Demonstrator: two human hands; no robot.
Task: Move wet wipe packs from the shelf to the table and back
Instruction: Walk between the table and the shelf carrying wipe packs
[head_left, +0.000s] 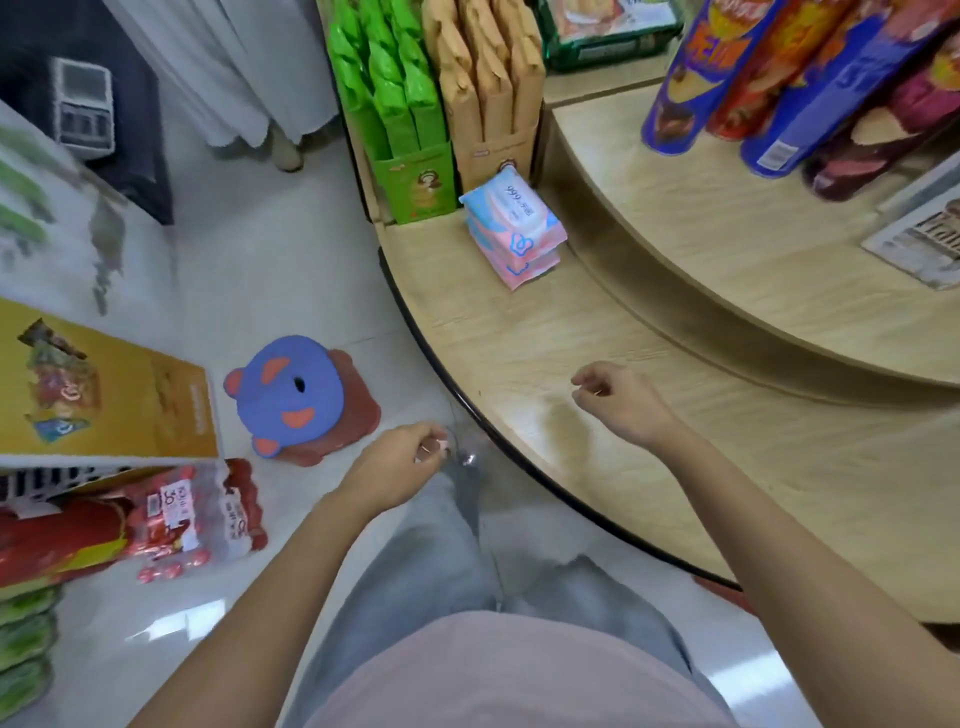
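Note:
A stack of pink and blue wet wipe packs (514, 228) stands on the lower wooden shelf (519, 338), close to its left end. My right hand (618, 400) hovers above the shelf board, well in front of the stack, with fingers loosely curled and nothing in them. Over the floor, just off the shelf's dark edge, hangs my left hand (405, 462), also loosely curled and empty. Neither hand touches the packs.
Green packets (395, 104) and tan packets (493, 88) stand behind the wipes. Snack tubes (753, 78) fill the upper shelf (727, 218). On the floor sit a blue and red stool (296, 400), a yellow box (104, 395) and red bagged goods (182, 519).

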